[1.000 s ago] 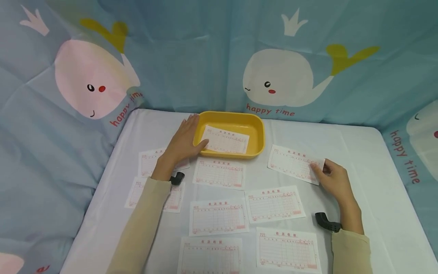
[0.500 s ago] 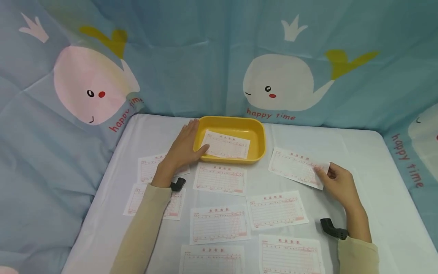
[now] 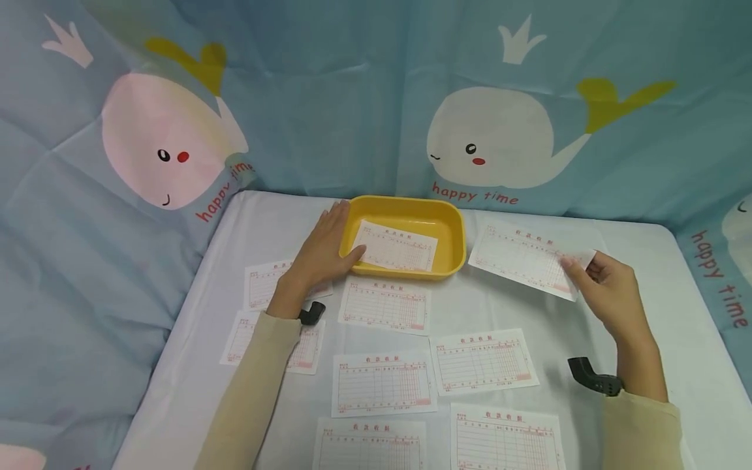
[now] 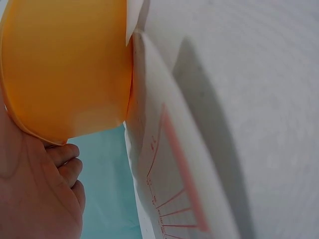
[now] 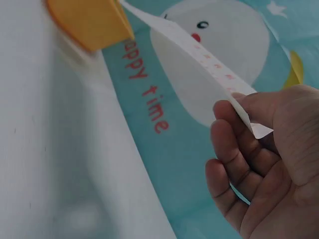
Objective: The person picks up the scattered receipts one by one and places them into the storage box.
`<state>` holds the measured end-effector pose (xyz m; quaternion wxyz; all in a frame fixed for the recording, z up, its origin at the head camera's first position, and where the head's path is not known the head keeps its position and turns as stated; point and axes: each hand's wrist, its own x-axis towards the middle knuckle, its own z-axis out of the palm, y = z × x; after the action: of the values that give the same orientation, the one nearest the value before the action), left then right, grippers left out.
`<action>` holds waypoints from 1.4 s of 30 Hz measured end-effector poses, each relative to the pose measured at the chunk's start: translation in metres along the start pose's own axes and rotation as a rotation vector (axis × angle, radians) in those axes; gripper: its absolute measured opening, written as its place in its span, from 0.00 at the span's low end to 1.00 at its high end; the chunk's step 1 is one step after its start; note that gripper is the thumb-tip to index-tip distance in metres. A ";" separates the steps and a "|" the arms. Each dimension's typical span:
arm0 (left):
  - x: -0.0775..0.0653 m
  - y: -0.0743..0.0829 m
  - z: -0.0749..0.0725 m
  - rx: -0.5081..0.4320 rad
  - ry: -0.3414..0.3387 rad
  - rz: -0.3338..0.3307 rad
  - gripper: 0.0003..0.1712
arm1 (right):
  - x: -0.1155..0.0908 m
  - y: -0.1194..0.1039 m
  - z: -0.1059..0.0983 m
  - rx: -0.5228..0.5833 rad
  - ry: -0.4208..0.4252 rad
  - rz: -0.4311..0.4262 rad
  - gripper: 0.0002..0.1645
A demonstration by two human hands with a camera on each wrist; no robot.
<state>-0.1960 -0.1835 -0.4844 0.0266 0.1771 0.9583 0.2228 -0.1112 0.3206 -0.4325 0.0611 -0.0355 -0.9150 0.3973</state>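
Observation:
My right hand [image 3: 615, 290] pinches a white printed receipt [image 3: 525, 261] by its right end, thumb on top. The receipt is raised above the table, and its left end is close to the yellow tray [image 3: 449, 266]. In the right wrist view, the sheet [image 5: 199, 56] is seen nearly edge-on, slanting from the thumb toward the tray. My left hand [image 3: 320, 248] rests against the tray's left side with its fingers straight and the thumb over the front-left rim. Inside the tray lies another receipt [image 3: 396, 248], partly under the thumb in this view.
Several more receipts lie flat on the white table, including one [image 3: 384, 305] just in front of the tray and one [image 3: 484, 361] at centre right. My left forearm partly covers two on the left. A blue whale-print curtain [image 3: 352, 130] stands behind and along the sides.
My right hand has lifted the receipt off the table and moved it up and slightly away from me. The left hand stays at the tray, and the head view shifts a little.

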 end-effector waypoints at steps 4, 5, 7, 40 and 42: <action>0.001 0.001 0.000 -0.004 0.003 -0.003 0.58 | 0.011 -0.011 0.008 0.083 -0.029 0.011 0.30; 0.001 0.001 0.001 -0.007 0.006 -0.001 0.58 | 0.013 -0.014 0.011 0.095 -0.042 0.016 0.31; 0.002 0.001 0.002 -0.010 0.010 0.001 0.58 | 0.017 -0.019 0.016 0.117 -0.075 0.018 0.31; 0.002 -0.001 0.003 -0.084 0.053 -0.033 0.56 | 0.075 -0.099 0.100 0.119 -0.281 0.050 0.34; 0.003 -0.001 0.004 -0.081 0.049 -0.037 0.57 | 0.075 -0.103 0.102 0.106 -0.274 0.038 0.33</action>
<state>-0.1987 -0.1821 -0.4883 0.0145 0.1528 0.9519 0.2650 -0.2013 0.1846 -0.4200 -0.0699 0.0052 -0.8916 0.4474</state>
